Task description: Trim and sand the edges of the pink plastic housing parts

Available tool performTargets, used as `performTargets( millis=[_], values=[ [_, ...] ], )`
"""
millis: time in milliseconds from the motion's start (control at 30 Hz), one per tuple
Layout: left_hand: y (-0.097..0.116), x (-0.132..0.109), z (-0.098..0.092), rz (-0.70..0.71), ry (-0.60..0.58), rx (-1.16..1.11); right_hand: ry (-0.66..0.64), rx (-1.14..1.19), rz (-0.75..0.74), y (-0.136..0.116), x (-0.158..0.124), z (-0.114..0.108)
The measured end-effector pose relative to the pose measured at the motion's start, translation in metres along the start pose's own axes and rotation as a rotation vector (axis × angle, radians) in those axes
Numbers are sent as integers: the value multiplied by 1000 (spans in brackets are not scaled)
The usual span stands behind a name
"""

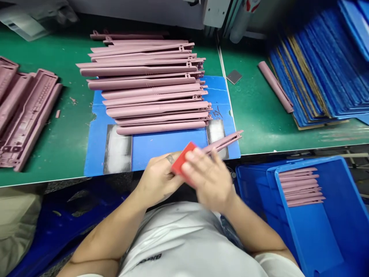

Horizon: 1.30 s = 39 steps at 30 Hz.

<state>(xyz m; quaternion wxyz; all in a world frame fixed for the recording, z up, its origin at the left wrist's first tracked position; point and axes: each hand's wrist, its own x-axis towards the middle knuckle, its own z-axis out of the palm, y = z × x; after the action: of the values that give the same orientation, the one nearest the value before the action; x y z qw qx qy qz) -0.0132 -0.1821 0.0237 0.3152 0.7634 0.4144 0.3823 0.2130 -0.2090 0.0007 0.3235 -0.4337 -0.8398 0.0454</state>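
a person's left hand (160, 179) and right hand (209, 179) worked together just off the near edge of a green-topped table (57, 50); a slim pink plastic bar (221, 142) angled up from between them, its far end reaching past the right edge of a blue corrugated sheet (170, 144); its near end was hidden by the hands; the left hand's fingers (170, 158) were curled narrowly and appeared to hold the bar low, leaving its length free; the right hand's fingers (196, 163) lay spread across a red block (183, 161), possibly a sanding sponge, though blur left their grip impossible to tell; the sheet seemed laid down to keep a neat stack of matching pink bars (150, 88) off the table; bars lay side by side, aligned at their notched ends; the held bar stood just beyond the stack's nearest bar, not touching it; a blue plastic crate (317, 246) beside the right forearm held more pink bars (301, 186); wider pink moulded pieces (25, 115) lay at left; a stack of blue sheets (317, 65) stood at far right.
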Motion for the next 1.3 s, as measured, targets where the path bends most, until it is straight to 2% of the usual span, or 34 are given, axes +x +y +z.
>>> performTargets(
  millis=[33, 100, 133, 167, 200, 267, 300, 333, 367, 467, 533, 600, 700, 833, 900, 967, 1033, 1133, 1200, 1300],
  values=[
    [0, -1, 1, -15, 14, 1, 1, -32, 65, 11, -2, -2],
    [-1, -3, 2, -54, 31, 12, 36, -177, 296, 34, -5, -9],
    [-1, -3, 2, -60, 37, 16, 44, -223, 346, 40, -5, -12],
    [-1, -4, 2, -56, 36, 17, 38, -236, 341, 40, -4, -15],
    [-1, -4, 1, -53, 31, 21, 7, -207, 270, 34, -3, -17],
    [-2, -5, -2, -56, 23, 39, -82, -80, 55, 20, -1, -18],
    [-2, -6, -4, -61, 22, 50, -134, -29, -8, 19, -1, -19],
    [-3, -6, -6, -66, 12, 67, -106, -29, -37, 25, -3, -20],
    [-3, -5, -8, -77, -19, 100, -58, -95, 22, 38, -7, -22],
    [-5, 1, -9, -82, -203, 318, -37, -302, 415, 104, -23, -30],
    [-6, 9, -7, -37, -296, 484, -36, -330, 483, 141, -32, -32],
    [-9, 18, -11, 31, -297, 555, 21, -326, 479, 155, -38, -29],
    [-21, 31, -39, 84, -188, 519, 146, -318, 484, 149, -42, -22],
    [-50, 52, -105, 54, 64, 659, 183, -314, 474, 140, -41, -16],
    [-65, 63, -128, 14, 101, 738, 169, -320, 477, 141, -39, -16],
    [-75, 73, -136, -27, 103, 797, 164, -323, 483, 141, -38, -17],
    [-77, 81, -129, -38, 101, 822, 179, -317, 481, 141, -37, -16],
    [-62, 103, -101, 32, 41, 774, 212, -306, 472, 137, -36, -15],
    [-46, 129, -74, 128, -65, 743, 216, -310, 476, 135, -35, -14],
    [-23, 189, -24, 321, -274, 710, 218, -299, 466, 131, -35, -14]
  ],
)
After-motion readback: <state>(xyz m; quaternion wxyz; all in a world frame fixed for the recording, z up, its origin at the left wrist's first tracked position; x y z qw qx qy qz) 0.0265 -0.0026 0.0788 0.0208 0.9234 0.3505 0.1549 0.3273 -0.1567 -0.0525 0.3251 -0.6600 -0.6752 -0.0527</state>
